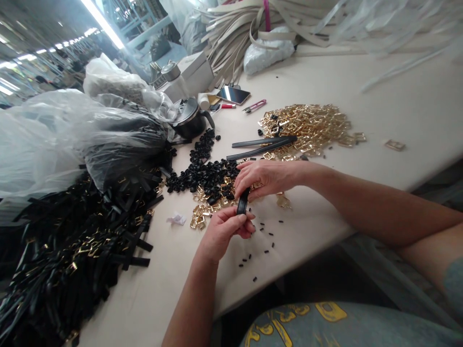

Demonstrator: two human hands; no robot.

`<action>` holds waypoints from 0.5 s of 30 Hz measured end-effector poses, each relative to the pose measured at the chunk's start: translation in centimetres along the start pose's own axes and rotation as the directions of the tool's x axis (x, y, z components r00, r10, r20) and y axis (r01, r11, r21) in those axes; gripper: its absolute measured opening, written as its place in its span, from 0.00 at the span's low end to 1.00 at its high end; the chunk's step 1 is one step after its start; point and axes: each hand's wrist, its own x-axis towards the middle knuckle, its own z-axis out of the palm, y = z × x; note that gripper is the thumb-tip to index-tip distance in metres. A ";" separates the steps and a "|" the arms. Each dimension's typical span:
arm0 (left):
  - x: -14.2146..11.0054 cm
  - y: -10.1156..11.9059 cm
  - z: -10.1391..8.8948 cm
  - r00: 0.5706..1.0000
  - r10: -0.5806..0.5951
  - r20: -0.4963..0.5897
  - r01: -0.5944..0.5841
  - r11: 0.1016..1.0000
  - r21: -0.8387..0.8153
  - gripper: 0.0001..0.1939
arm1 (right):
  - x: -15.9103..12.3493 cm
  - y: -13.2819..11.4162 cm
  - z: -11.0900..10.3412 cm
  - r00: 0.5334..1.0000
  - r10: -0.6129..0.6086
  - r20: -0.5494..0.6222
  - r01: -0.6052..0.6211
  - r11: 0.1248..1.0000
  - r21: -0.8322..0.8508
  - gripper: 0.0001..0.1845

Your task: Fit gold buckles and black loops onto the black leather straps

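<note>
Between my two hands is a short black leather strap [242, 202]. My left hand [228, 226] pinches its lower end between thumb and fingers. At the upper end, the fingers of my right hand [265, 177] close round the strap from above. Just behind my hands lies a heap of small black strap loops [213, 173], with gold buckles [202, 212] scattered along its near side. Two longer black straps [262, 147] rest beyond my right hand, against a large pile of gold buckles [307, 127]. Several tiny black pieces [266, 251] lie on the table below my hands.
A big heap of black straps with buckles [108, 241] covers the left side, under clear plastic bags [72, 130]. Behind stand a black lidded mug [190, 120], a phone [234, 95] and pink thread snips [255, 106]. Beige straps [227, 38] lie at the back. The table edge [289, 267] runs close to me.
</note>
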 end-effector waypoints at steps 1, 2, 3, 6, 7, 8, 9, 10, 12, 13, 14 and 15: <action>0.0 0.0 0.1 1.000 -0.004 0.003 0.004 1.000 0.004 0.13 | 0.0 0.0 0.0 1.000 0.005 -0.001 -0.005 1.000 0.000 0.12; 0.0 0.0 0.1 1.000 -0.007 0.007 0.007 1.000 0.007 0.13 | 0.0 0.0 0.0 1.000 0.012 -0.003 -0.012 1.000 -0.003 0.12; 0.0 0.0 0.2 1.000 -0.010 0.012 0.010 1.000 0.009 0.13 | 0.0 0.0 -0.1 1.000 0.021 -0.005 -0.021 1.000 -0.008 0.12; 0.0 0.0 0.3 1.000 -0.015 0.027 0.014 1.000 0.008 0.13 | 0.0 0.0 -0.2 0.999 0.032 -0.006 -0.032 0.999 -0.019 0.12; 0.0 0.0 0.3 0.999 -0.016 0.030 0.016 1.000 0.009 0.14 | 0.0 0.0 -0.2 1.000 0.026 -0.004 -0.027 0.999 -0.021 0.12; 0.0 0.0 0.3 0.999 -0.018 0.031 0.018 1.000 0.012 0.14 | 0.0 0.0 -0.2 1.000 0.021 -0.004 -0.021 0.999 -0.024 0.12; 0.0 -0.1 0.3 0.999 -0.020 0.032 0.020 1.000 0.017 0.14 | 0.0 0.0 -0.2 1.000 0.016 -0.005 -0.016 1.000 -0.026 0.12; 0.0 -0.1 0.3 0.999 -0.023 0.034 0.022 1.000 0.021 0.15 | 0.0 0.0 -0.2 1.000 0.013 -0.006 -0.013 1.000 -0.027 0.12; 0.0 -0.1 0.3 0.999 -0.028 0.038 0.027 0.999 0.029 0.15 | 0.0 0.1 -0.2 1.000 0.011 -0.006 -0.011 1.000 -0.024 0.12; 0.0 -0.2 0.3 0.999 -0.030 0.042 0.028 0.999 0.032 0.15 | 0.0 0.1 -0.2 1.000 0.010 -0.004 -0.010 1.000 -0.019 0.12; 0.0 -0.2 0.3 0.998 -0.031 0.048 0.030 0.999 0.034 0.15 | 0.0 0.1 -0.2 1.000 0.008 -0.001 -0.008 1.000 -0.014 0.12; 0.0 -0.2 0.3 0.998 -0.031 0.051 0.029 0.999 0.035 0.15 | 0.0 0.1 -0.2 1.000 0.005 0.002 -0.005 1.000 -0.010 0.11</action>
